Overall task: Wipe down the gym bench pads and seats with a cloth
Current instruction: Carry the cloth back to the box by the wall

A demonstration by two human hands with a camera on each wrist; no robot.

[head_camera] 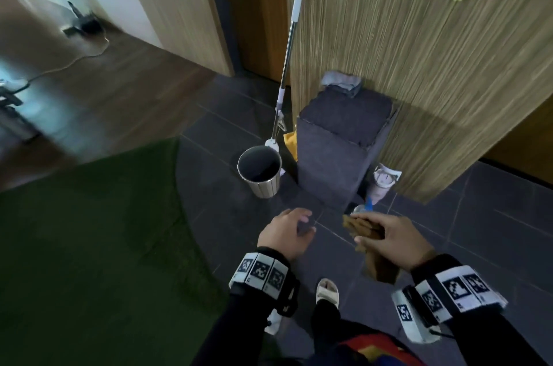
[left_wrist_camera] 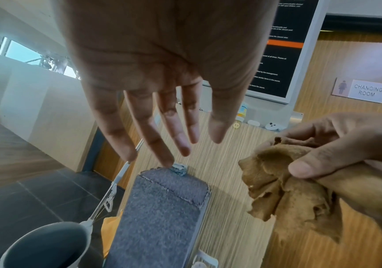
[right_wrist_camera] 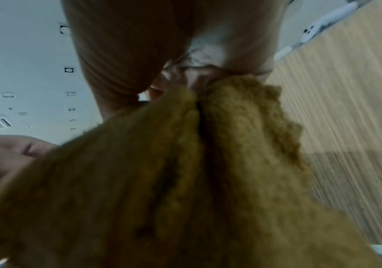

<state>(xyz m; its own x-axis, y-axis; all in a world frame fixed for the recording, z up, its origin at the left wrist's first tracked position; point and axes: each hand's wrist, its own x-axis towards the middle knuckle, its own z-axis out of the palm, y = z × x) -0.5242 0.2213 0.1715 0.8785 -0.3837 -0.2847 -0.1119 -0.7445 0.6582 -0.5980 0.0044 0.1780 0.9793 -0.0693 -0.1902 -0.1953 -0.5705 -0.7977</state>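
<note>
My right hand [head_camera: 389, 234] grips a bunched brown cloth [head_camera: 363, 229], whose tail hangs below the wrist. In the left wrist view the cloth [left_wrist_camera: 284, 185] sits crumpled under the thumb of my right hand [left_wrist_camera: 336, 152]; in the right wrist view the cloth [right_wrist_camera: 185, 181] fills most of the frame. My left hand [head_camera: 287, 231] hovers empty just left of it, fingers straight and spread [left_wrist_camera: 162, 130]. No gym bench shows in any view. A grey carpet-covered block [head_camera: 341, 144] stands ahead against a wooden counter.
A small bin [head_camera: 259, 171] stands left of the block, with a mop [head_camera: 285, 72] leaning on the striped wooden counter [head_camera: 434, 72]. Folded grey cloths [head_camera: 341, 84] lie on the block. A green mat [head_camera: 89, 246] covers the floor at left. My sandalled foot [head_camera: 327, 290] stands on dark tiles.
</note>
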